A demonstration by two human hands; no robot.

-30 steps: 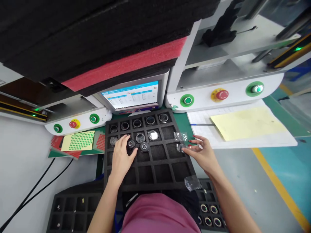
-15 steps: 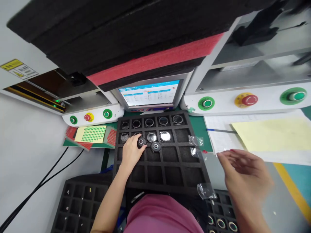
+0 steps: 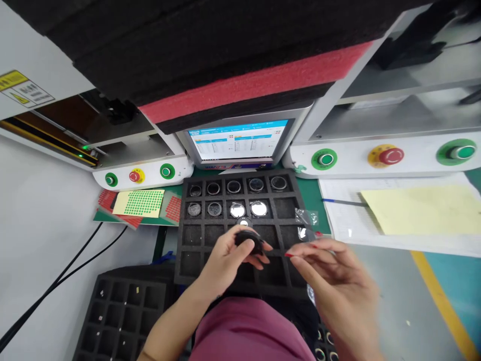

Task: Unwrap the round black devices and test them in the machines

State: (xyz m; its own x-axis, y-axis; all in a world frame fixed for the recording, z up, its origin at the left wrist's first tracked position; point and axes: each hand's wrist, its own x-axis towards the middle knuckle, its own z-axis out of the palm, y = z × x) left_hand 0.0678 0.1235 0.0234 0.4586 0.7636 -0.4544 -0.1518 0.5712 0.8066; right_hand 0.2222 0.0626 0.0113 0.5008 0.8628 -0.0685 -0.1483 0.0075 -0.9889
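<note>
My left hand [image 3: 229, 258] grips a round black smartwatch case [image 3: 248, 241], its thumb laid across the case, above the black foam tray [image 3: 221, 281]. To the right, my right hand [image 3: 330, 271] has thumb and forefinger pinched together. Red shows at its fingertips; I cannot make out what, if anything, they hold. Just beyond my left hand, a second smartwatch case [image 3: 243, 222] is partly hidden. Round watch faces [image 3: 233, 187] fill the tray's back row, and several more, two of them bright and reflective [image 3: 258, 208], sit in the row before it.
Clear plastic film pieces [image 3: 306, 217] lie on the tray's right edge. Behind stands a monitor [image 3: 240, 143], between machines with green and red buttons [image 3: 391, 156]. Papers [image 3: 417, 210] and a pen lie right; green-dot stickers [image 3: 145, 202] left. Another foam tray [image 3: 124, 301] is low at left.
My left hand has lifted the smartwatch case from the tray and brought it right and nearer to me. My right hand has moved left towards it.
</note>
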